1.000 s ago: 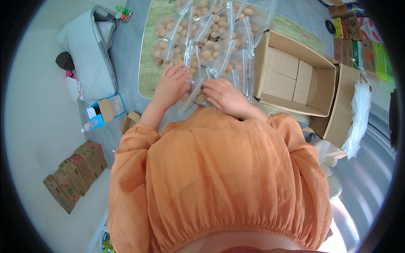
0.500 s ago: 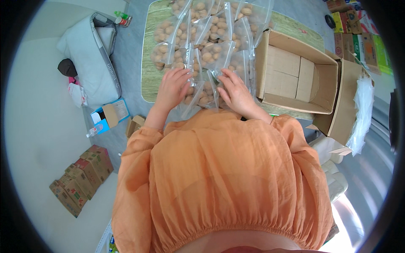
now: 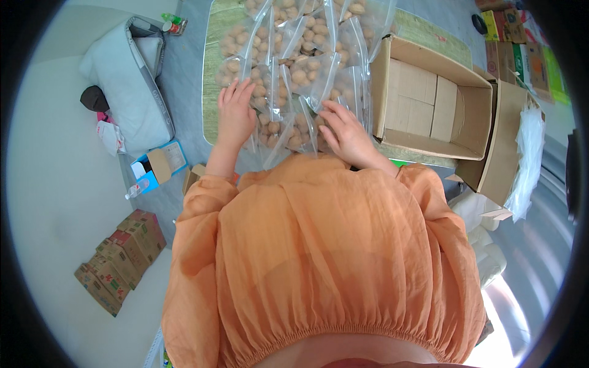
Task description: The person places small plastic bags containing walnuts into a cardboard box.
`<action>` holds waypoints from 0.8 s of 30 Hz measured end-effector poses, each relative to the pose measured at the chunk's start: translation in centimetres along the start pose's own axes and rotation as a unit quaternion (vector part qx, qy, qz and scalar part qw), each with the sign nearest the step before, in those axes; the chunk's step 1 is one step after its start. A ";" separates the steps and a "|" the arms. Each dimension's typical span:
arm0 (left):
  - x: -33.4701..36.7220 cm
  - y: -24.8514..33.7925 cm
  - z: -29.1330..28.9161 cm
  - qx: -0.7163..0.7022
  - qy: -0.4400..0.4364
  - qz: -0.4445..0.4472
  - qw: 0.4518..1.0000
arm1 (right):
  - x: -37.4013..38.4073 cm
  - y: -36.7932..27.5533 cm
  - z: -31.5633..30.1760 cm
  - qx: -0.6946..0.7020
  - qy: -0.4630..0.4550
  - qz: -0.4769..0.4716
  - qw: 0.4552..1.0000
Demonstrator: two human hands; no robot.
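Several clear zip bags of walnuts (image 3: 307,76) lie in overlapping rows on a green wood-grain table (image 3: 211,116). My left hand (image 3: 236,116) rests at the left side of the pile, fingers stretched over the edge of a bag. Toward the near right of the pile, my right hand (image 3: 348,135) lies with its fingers apart on the bags, its fingertips touching clear plastic. Neither hand grips anything that I can see. Nearest to me, between the hands, is a bag of walnuts (image 3: 299,136) with its clear top toward my body.
An open cardboard box (image 3: 379,92) stands on the table's right, with another carton (image 3: 500,147) and clear plastic sheeting (image 3: 526,162) beyond it. On the left are a folded grey-white bundle (image 3: 119,86), a blue box (image 3: 177,156) and stacked cartons (image 3: 126,254).
My left hand has shifted left and slightly away from me, off the middle bags to the pile's left side. The right hand has barely moved.
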State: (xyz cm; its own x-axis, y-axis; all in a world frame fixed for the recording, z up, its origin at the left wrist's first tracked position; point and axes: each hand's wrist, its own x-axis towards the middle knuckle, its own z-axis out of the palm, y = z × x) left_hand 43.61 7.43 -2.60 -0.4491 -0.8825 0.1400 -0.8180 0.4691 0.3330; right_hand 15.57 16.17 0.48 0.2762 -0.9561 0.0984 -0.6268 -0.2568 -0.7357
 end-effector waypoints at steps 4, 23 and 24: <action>-0.2 0.0 0.3 -0.016 0.009 0.010 1.000 | -1.4 1.2 -0.4 -0.041 -0.037 -0.091 0.994; -0.1 0.6 -0.8 -0.035 -0.008 -0.003 0.999 | 2.7 -1.4 0.9 -0.080 -0.150 -0.281 0.945; 0.0 0.6 -0.9 -0.036 -0.011 -0.002 0.999 | 2.6 -1.2 1.5 -0.072 -0.146 -0.277 0.947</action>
State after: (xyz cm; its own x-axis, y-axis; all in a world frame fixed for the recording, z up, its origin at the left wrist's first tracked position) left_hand 43.45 7.71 -1.51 -0.4535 -0.8834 0.1186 -0.7928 0.4605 0.3992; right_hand 18.14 14.16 0.58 0.7678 -0.5946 0.2385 -0.4136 -0.7444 -0.5242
